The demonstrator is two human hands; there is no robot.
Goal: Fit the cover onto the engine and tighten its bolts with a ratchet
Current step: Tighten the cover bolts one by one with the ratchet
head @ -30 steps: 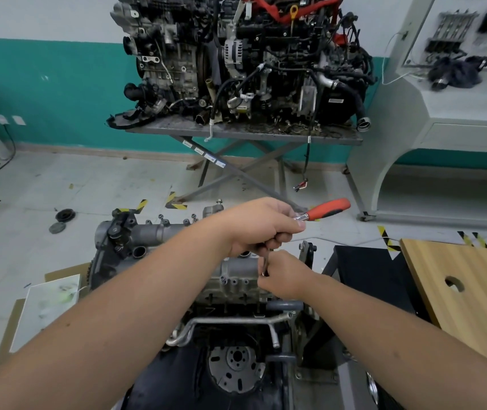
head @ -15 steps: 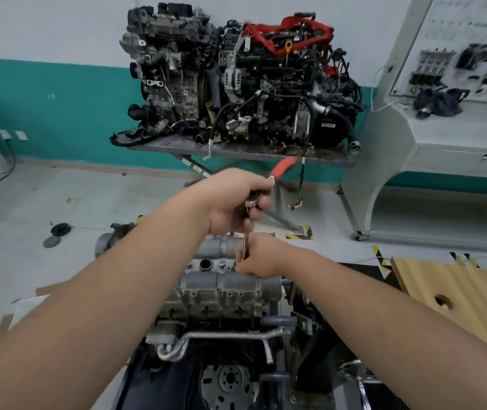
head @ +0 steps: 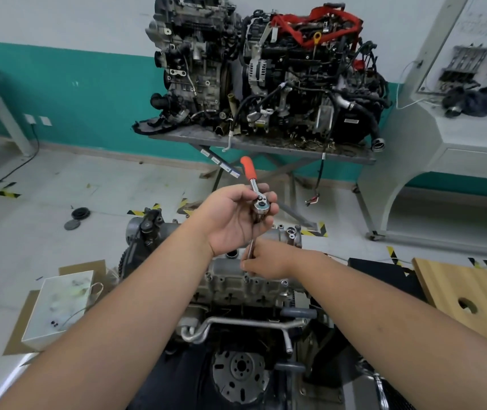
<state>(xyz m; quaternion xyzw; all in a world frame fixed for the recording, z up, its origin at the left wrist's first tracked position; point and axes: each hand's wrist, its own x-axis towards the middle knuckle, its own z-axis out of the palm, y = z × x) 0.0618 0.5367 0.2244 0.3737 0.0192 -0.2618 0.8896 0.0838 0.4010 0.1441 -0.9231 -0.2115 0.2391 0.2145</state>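
The grey metal cover [head: 236, 279] lies on top of the engine [head: 242, 321] just below me. My left hand [head: 236, 216] grips the chrome head of the ratchet [head: 261, 207], whose orange handle [head: 248, 167] points up and away. A thin extension bar [head: 251, 248] runs straight down from the head. My right hand [head: 269, 260] pinches the lower end of that bar against the cover. The bolt under the bar is hidden by my fingers.
A second engine [head: 266, 72] sits on a metal stand [head: 266, 146] ahead. A white box [head: 59, 306] on cardboard lies to the left. A wooden board with a hole [head: 467, 291] is at the right, and a grey workbench [head: 458, 137] stands behind it.
The ratchet handle has swung anticlockwise, from pointing right to pointing up and away. My left hand rose with the head, and my right hand has stayed on the bar.
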